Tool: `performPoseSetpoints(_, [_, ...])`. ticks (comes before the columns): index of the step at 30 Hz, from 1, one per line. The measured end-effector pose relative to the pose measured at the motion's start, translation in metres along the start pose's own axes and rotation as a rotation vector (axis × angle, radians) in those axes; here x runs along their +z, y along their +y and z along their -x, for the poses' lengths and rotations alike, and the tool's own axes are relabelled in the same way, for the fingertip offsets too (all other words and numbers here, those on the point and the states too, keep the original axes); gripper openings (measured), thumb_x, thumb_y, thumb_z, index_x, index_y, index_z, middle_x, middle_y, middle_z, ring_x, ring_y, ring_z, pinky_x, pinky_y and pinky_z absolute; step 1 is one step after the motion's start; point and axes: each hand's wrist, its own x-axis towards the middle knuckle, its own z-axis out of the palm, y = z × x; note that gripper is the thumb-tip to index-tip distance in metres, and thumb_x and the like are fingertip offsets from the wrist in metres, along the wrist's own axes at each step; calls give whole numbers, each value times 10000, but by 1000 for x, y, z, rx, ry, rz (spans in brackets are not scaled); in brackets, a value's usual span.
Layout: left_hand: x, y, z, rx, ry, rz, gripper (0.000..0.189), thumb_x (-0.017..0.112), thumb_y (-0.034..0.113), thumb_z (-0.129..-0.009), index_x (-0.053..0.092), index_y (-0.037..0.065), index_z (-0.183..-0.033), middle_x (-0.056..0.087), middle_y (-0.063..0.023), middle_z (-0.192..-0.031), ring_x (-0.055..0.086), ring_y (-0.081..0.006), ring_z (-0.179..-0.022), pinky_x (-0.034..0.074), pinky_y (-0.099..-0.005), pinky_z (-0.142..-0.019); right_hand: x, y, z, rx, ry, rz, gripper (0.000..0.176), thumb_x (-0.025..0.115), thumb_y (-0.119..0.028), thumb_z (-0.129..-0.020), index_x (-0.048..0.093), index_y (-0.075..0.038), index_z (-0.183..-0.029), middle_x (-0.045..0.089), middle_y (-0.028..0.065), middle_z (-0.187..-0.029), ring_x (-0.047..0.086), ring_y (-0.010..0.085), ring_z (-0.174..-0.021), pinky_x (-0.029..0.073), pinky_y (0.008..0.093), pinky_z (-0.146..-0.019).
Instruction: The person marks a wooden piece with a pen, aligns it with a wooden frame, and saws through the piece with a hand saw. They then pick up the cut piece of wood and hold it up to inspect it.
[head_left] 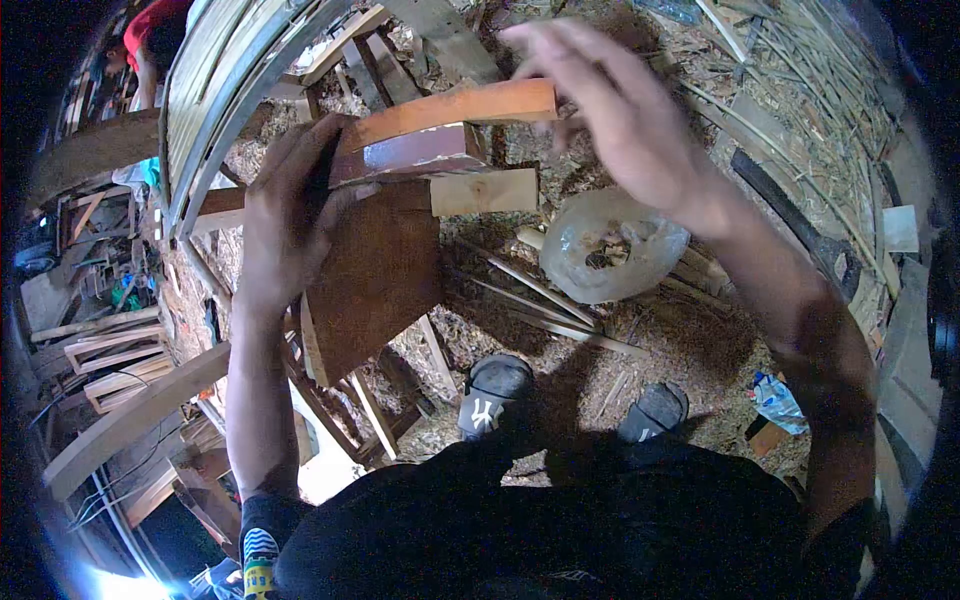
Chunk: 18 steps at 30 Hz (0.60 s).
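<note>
My left hand (290, 205) is wrapped round the left ends of two stacked wood pieces. The upper one is an orange-brown wooden board (455, 108); under it lies a block with worn purple-brown paint (405, 152). A short pale wood block (488, 192) sticks out just below them, over a wide brown panel (375, 265) that slants down toward my feet. At the right end of the orange-brown board, my right hand (640, 130) is slightly blurred, its fingers stretched out and apart, the fingertips close to the board's end.
A crumpled clear plastic bag (575, 265) lies on the shavings-covered floor. Thin wood strips (545, 290) lie near my shoes (497, 395). Wooden frames (120, 355) and offcuts stand at left, with long sticks (820, 120) at right. Another person's red sleeve (148, 30) shows at upper left.
</note>
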Motion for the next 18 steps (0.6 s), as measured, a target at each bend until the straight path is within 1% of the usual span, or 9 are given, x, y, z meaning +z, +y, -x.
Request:
performPoseSetpoints(2, [-1,1,-2,50,27,-5,541,764,98,-764,557,3,-1255,607,-201,-1156,584,-379,-1104,476,-427,-929,-10,16,10,-267,303,33,282,503,-293,-1023,589,-32,-960,557,2,-806,523,86,-682,442,286,-568])
performPoseSetpoints(4, [8,-3,1,63,69,37,538,764,103,-764,558,0,-1251,607,-201,-1155,585,-381,-1098,473,-428,-935,-26,22,41,-191,233,515,188,561,-185,-966,558,-15,-886,559,137,-706,563,270,-611,474,338,-606])
performPoseSetpoints(6, [2,-3,3,70,70,36,536,765,109,-765,559,-2,-1247,608,-200,-1154,586,-382,-1092,470,-429,-940,-22,43,66,-380,189,702,145,559,-138,-937,572,-18,-856,561,155,-706,590,310,-621,493,399,-609])
performPoseSetpoints(9, [1,-3,3,35,56,65,538,762,124,-770,559,0,-1252,604,-207,-1176,582,-394,-1097,463,-434,-957,-28,80,98,-244,14,902,96,600,-108,-872,609,-22,-830,598,173,-747,622,355,-675,513,452,-643])
performPoseSetpoints(11, [3,-10,3,93,82,41,546,761,139,-767,561,6,-1257,599,-215,-1204,570,-406,-1119,453,-445,-974,-43,116,112,43,-282,1217,91,607,-53,-783,628,33,-805,613,219,-767,631,414,-739,512,499,-682])
performPoseSetpoints(12, [3,-12,4,85,90,36,546,761,139,-767,561,6,-1257,599,-215,-1204,570,-406,-1119,453,-445,-974,-47,119,115,32,-288,1220,91,607,-53,-783,628,33,-805,613,219,-767,631,414,-739,512,499,-682])
performPoseSetpoints(14, [2,-15,4,69,48,51,548,751,147,-795,552,4,-1285,606,-214,-1239,561,-372,-1189,430,-425,-1022,-51,122,116,201,-433,1469,154,630,-57,-716,671,25,-840,648,222,-819,653,407,-793,533,491,-723])
performPoseSetpoints(16, [4,-21,5,94,90,70,539,744,147,-795,554,4,-1279,605,-214,-1237,561,-381,-1182,433,-432,-1019,-67,160,126,61,-433,1508,140,646,-97,-721,678,-1,-818,647,220,-824,657,405,-780,543,487,-696])
performPoseSetpoints(18, [6,-27,6,126,135,91,530,737,147,-795,556,4,-1273,604,-214,-1235,561,-390,-1176,436,-439,-1016,-63,163,120,-77,-427,1547,132,663,-137,-727,685,-26,-795,647,218,-828,660,403,-767,552,483,-668])
